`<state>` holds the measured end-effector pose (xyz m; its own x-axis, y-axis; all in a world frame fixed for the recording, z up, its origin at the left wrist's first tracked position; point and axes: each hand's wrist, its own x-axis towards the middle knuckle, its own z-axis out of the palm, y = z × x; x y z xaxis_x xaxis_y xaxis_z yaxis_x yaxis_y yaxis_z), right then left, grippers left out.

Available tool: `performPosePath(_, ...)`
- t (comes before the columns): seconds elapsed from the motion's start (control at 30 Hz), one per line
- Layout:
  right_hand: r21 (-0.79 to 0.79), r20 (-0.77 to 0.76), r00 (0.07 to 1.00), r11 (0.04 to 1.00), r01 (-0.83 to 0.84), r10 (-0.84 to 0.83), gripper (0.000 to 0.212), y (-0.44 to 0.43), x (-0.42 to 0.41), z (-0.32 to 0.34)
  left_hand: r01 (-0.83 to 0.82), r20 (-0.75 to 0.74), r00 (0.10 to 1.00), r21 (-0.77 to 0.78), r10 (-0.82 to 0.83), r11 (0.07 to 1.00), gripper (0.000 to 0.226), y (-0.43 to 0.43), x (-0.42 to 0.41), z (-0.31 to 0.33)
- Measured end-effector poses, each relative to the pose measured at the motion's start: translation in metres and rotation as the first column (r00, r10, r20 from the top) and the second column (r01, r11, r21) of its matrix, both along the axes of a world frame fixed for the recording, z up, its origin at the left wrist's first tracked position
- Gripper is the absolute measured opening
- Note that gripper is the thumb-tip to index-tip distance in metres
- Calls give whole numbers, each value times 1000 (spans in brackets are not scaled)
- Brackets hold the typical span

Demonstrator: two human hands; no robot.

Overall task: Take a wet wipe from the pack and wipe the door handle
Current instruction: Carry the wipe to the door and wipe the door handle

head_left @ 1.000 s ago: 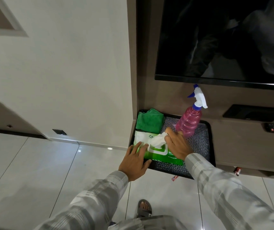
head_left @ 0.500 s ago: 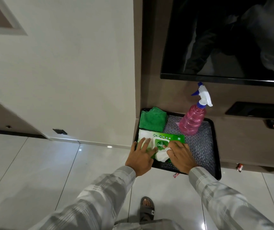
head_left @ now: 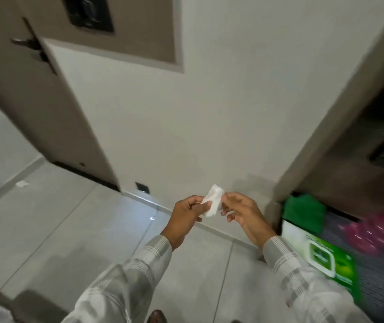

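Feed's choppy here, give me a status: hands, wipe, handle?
Both hands, left and right, pinching the wipe. Pack on the tray, right. Handle upper left, untouched. Nothing seen in the way.

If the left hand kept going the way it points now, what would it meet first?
The wet wipe it already pinches, then the right hand fingers. Beyond looks like bare wall; depth unclear.

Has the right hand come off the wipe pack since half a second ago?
Yes. The right hand has lifted off the wipe pack, which stays in its tray, and moved left of it, pinching the wet wipe with the left hand.
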<state>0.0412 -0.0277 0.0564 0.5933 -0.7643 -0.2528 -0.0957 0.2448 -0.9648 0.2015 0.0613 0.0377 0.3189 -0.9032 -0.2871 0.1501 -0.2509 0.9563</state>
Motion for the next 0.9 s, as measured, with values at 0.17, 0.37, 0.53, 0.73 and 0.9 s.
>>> performPosePath(0.17,-29,-31,997,997,-70,69,11,27,138,4,-227,-48,973,13,227,974,23,46,113,10)
performPosePath(0.37,3,-44,980,981,-196,196,8,37,257,11,-368,-61,928,-12,367,930,14,71,211,25)
performPosePath(0.53,-72,-59,932,930,-361,357,21,30,351,17,-501,18,865,-20,502,865,21,66,293,27)
performPosePath(0.73,-165,-119,930,916,-364,348,11,2,463,17,-579,40,815,0,579,815,31,47,395,30)
performPosePath(0.9,-285,-92,926,882,-376,366,7,-31,560,42,-580,65,810,-58,583,812,19,21,491,50)
